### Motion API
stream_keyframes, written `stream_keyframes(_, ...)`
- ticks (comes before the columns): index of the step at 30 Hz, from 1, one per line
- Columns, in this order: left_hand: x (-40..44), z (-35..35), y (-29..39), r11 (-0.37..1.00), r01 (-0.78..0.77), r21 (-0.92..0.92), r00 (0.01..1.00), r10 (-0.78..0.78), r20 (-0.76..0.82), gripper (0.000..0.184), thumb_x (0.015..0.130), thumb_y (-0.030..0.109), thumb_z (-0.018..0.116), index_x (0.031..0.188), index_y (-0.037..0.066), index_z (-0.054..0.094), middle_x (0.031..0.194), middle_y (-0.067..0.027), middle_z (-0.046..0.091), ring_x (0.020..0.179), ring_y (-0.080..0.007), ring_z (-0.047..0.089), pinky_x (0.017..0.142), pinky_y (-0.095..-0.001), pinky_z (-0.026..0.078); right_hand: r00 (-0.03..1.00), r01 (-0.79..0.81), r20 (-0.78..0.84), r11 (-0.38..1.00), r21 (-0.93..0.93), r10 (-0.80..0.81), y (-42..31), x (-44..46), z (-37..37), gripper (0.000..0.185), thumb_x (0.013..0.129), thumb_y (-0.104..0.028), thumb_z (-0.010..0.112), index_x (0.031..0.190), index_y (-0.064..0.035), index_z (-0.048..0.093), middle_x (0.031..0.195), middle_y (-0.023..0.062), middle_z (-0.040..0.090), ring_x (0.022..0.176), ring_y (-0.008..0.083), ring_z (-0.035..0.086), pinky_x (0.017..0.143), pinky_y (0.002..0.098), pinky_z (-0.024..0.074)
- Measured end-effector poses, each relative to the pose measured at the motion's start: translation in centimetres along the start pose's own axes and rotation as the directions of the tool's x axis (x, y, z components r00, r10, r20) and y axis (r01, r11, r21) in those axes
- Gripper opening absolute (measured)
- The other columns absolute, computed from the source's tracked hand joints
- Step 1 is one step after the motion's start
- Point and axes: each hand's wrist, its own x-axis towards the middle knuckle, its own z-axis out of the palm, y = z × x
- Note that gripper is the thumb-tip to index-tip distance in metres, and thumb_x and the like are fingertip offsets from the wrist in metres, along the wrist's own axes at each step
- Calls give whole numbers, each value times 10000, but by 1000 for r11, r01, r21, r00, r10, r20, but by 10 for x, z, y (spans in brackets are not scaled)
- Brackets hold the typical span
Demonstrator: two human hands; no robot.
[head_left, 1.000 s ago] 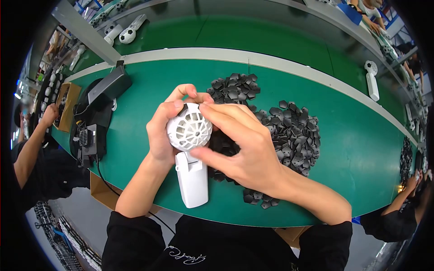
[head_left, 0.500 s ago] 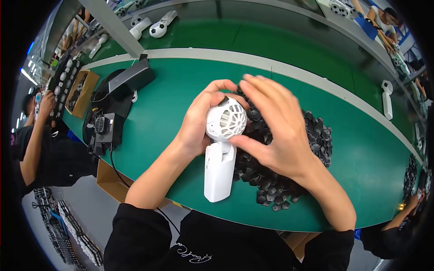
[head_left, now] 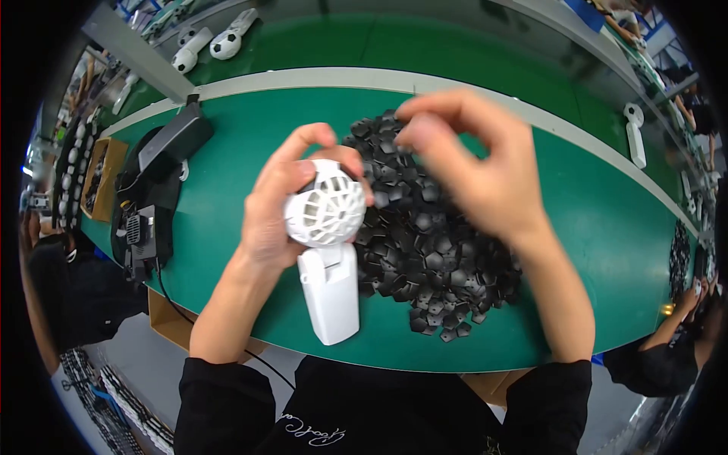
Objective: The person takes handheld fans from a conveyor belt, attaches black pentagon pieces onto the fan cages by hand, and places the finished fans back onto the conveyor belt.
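Note:
My left hand [head_left: 271, 201] is wrapped round the head of a white handheld fan [head_left: 330, 299]. The fan's round cage has a web of slots like a football, and its handle points toward me. A dark patch shows at the top of the cage, close to my left fingers. To the right lies a heap of small black pentagon pieces [head_left: 436, 262]. My right hand [head_left: 485, 163] hovers over the heap's far side, thumb and forefinger curled close together. Motion blurs its fingertips, so whether they hold a piece cannot be made out.
A black power unit [head_left: 176, 136] and a small boxy device [head_left: 152, 235] with a cable stand at the left, beside a cardboard tray [head_left: 105, 178]. Finished-looking football fans [head_left: 227, 44] lie on the green belt behind the pale rail [head_left: 303, 80]. Other people work at both sides.
My right hand has left the fan's cage and moved up and right, its fingers curling in. My left hand has shifted left with the fan. The camera view has turned slightly.

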Motion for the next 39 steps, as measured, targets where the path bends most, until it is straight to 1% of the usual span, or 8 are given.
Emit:
stream_keyframes(1, 1, -1, -2, 1000, -22, -20, 999, 22, 40, 352, 840, 240, 448, 1112, 16, 439, 961, -143, 557, 845, -241, 611, 600, -338, 555, 1000, -9, -1, 1000, -5, 9, 8, 4, -12, 313, 721, -179, 704, 960, 11, 634, 937, 132, 640, 902, 270, 611, 767, 340, 478)
stream_keyframes(3, 4, 2, -8, 998, -46, -40, 999, 47, 14, 353, 837, 249, 448, 1091, 3, 455, 958, -154, 559, 846, -255, 611, 590, -351, 560, 969, -118, 111, 804, -583, 223, 24, 9, -30, 237, 774, -181, 646, 919, 7, 639, 882, 139, 643, 846, 257, 617, 752, 338, 475)
stream_keyframes(10, 11, 4, -8, 988, -118, 103, 990, 125, -67, 364, 828, 275, 431, 966, -48, 524, 942, -195, 572, 848, -276, 615, 630, -359, 557, 957, -133, 104, 726, -675, 272, 49, 1, -20, 223, 767, -178, 640, 897, 2, 637, 878, 136, 625, 843, 250, 598, 754, 359, 459)
stream_keyframes(13, 13, -11, -5, 861, -203, 467, 979, 185, 86, 389, 838, 333, 396, 926, -28, 512, 960, -175, 528, 873, -300, 574, 503, -384, 544, 958, -144, 95, 736, -662, 272, 53, 5, -18, 226, 760, -176, 645, 890, 8, 634, 881, 135, 618, 850, 255, 587, 763, 363, 453)
stream_keyframes(20, 16, -7, -14, 960, -151, 235, 986, 162, -30, 360, 834, 325, 399, 930, -1, 517, 918, -171, 536, 830, -293, 579, 499, -370, 532, 964, -121, 99, 737, -665, 248, 55, 5, -15, 195, 757, -138, 655, 871, 20, 634, 862, 104, 620, 779, 198, 582, 716, 322, 464)
stream_keyframes(23, 15, 1, -16, 988, -136, 78, 984, 143, -102, 354, 833, 320, 397, 935, 3, 520, 916, -171, 548, 798, -285, 590, 508, -362, 529, 946, -279, 123, 946, -163, 300, 37, 12, -16, 128, 784, -109, 642, 830, 11, 639, 800, 53, 617, 687, 116, 563, 639, 261, 466)
stream_keyframes(26, 14, 7, -17, 981, -142, -133, 976, 116, -185, 349, 828, 302, 396, 947, -1, 522, 927, -174, 570, 758, -270, 610, 519, -351, 522, 952, -259, 213, 950, 176, 220, 11, 7, 5, 101, 804, -76, 630, 845, 15, 615, 758, 30, 611, 647, 60, 544, 587, 200, 451)
stream_keyframes(39, 11, 12, -16, 973, -157, -171, 969, 118, -218, 372, 830, 337, 379, 947, 11, 515, 918, -178, 560, 666, -280, 595, 462, -362, 506, 867, -474, 387, 754, 455, 313, 14, 0, 26, 184, 849, -148, 639, 881, -35, 497, 698, 39, 604, 550, 50, 541, 449, 188, 439)
